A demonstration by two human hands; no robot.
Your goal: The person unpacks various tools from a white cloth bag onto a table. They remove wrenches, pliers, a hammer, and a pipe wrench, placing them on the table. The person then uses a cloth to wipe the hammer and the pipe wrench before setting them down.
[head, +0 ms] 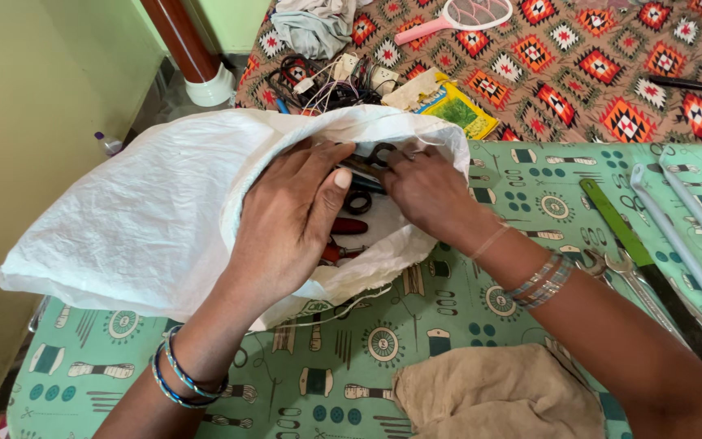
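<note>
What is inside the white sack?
Inside the white sack are red-handled pliers and dark scissor-like tools. Left hand and right hand cover the rest; deeper contents are hidden.

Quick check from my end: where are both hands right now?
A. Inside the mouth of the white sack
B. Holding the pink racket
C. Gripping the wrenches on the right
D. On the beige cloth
A: the left hand and right hand both reach into the open mouth of the white sack, among the tools inside; the beige cloth and wrenches lie untouched.

White woven sack (148,219), green sewing-motif tablecloth (416,325), red-orange diamond-patterned blanket (595,73), pink racket (457,18)
</note>
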